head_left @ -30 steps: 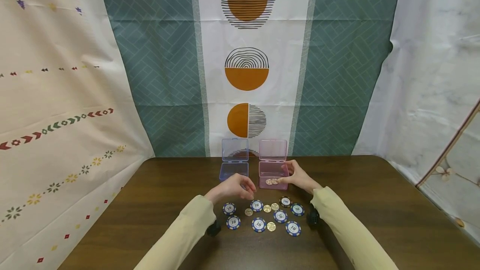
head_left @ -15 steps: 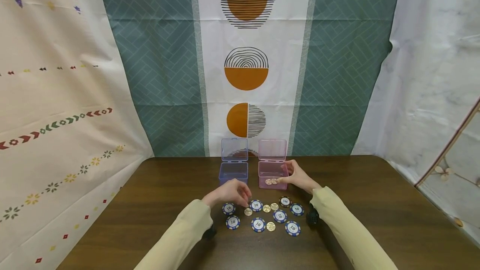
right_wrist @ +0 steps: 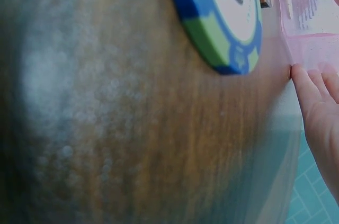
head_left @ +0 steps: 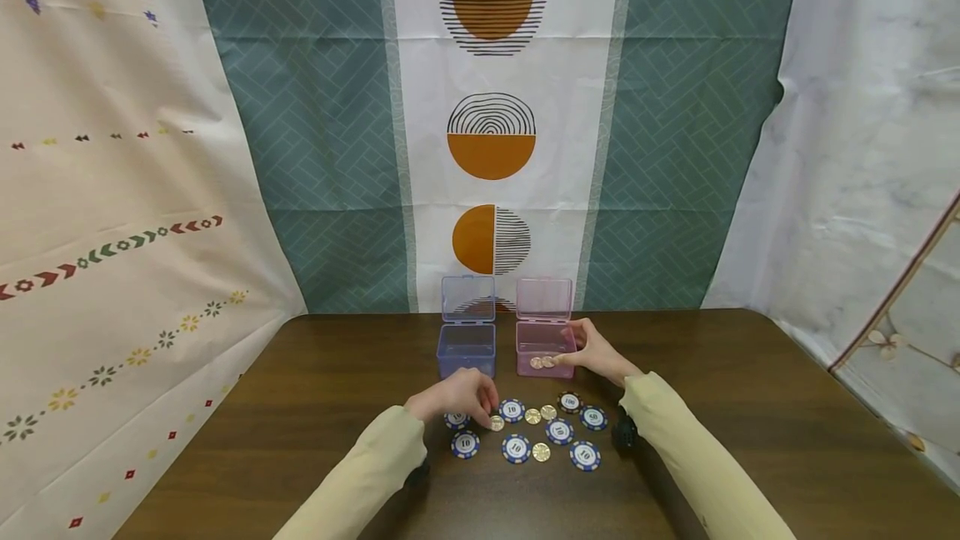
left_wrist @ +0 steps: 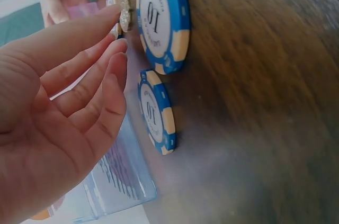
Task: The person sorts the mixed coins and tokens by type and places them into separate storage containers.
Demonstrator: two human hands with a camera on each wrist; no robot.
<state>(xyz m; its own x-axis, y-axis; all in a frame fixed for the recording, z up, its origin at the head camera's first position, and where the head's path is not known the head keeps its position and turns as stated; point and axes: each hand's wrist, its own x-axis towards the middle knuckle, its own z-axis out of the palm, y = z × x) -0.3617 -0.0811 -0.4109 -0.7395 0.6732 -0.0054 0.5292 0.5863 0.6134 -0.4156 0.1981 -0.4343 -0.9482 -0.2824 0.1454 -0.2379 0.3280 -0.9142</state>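
My left hand [head_left: 463, 392] reaches down over the wooden table, its fingertips at a gold coin [head_left: 497, 423]. In the left wrist view its fingers are loosely bent, and the thumb tip meets the edge of a gold coin [left_wrist: 125, 20]; no clear pinch shows. Beside it lie blue-and-cream poker chips marked 10 [left_wrist: 159, 17]. My right hand [head_left: 596, 354] holds the right side of an open pink plastic box [head_left: 528, 372], thumb at the front and fingers farther back. Two gold coins [head_left: 537, 363] show through the box's front wall.
An open blue plastic box [head_left: 467, 363] stands left of the pink one. Several more chips [head_left: 584, 456] and gold coins [head_left: 541, 452] lie spread in front, with a black-edged 100 chip [head_left: 570, 402] and a 50 chip [head_left: 593, 417] at the right. Fabric hangs behind the table.
My left hand has moved down and slightly left, from near the blue box to the gold coin. My right hand has stayed on the pink box.
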